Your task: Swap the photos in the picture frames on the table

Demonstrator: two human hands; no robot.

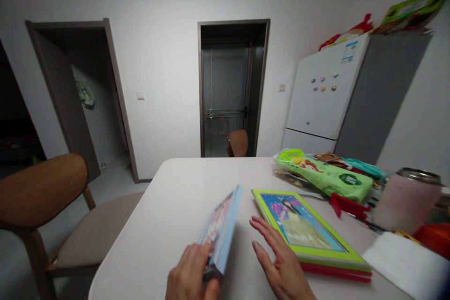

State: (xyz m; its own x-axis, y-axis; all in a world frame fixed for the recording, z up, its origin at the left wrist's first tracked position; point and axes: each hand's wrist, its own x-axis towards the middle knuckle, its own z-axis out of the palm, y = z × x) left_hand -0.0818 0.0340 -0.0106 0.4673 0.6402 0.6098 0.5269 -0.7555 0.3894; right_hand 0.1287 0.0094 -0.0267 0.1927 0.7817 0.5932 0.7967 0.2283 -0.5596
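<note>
My left hand [191,275] is closed round the near end of a light blue picture book [221,227], which is tilted up on its edge above the white table [168,225]. My right hand [277,262] lies flat on the table with its fingers stretched out, just left of a green-framed picture book [305,227]. That green book sits on top of a red one [337,273], at the right of the table.
A green snack pack [323,176], red clips, a pink metal-lidded jar [404,204] and white paper [404,262] crowd the table's right side. A wooden chair [45,206] stands at the left. A white fridge [326,98] and two doorways are behind.
</note>
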